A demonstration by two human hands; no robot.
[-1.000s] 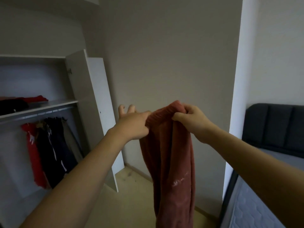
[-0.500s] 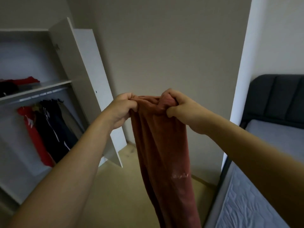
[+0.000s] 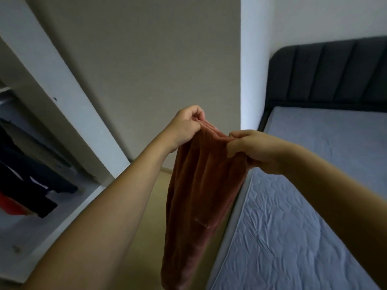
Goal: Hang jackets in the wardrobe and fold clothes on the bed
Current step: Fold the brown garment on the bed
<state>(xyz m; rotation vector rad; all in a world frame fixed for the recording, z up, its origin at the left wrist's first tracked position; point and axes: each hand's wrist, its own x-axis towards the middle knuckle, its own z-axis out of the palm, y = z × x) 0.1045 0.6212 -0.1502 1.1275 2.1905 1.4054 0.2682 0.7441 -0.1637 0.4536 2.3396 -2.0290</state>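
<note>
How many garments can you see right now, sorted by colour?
Rust-red: 1, the fleece garment held up by left hand and right hand.
Dark navy or black: at least 2, hanging in the wardrobe; blurred.
Bright red: 1.
Total: at least 4.

Garment (image 3: 194, 206) hem below frame edge

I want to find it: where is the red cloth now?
In the head view, the red cloth hangs mid-frame, pinched at its top by the left hand and right hand, beside the bed.
</note>
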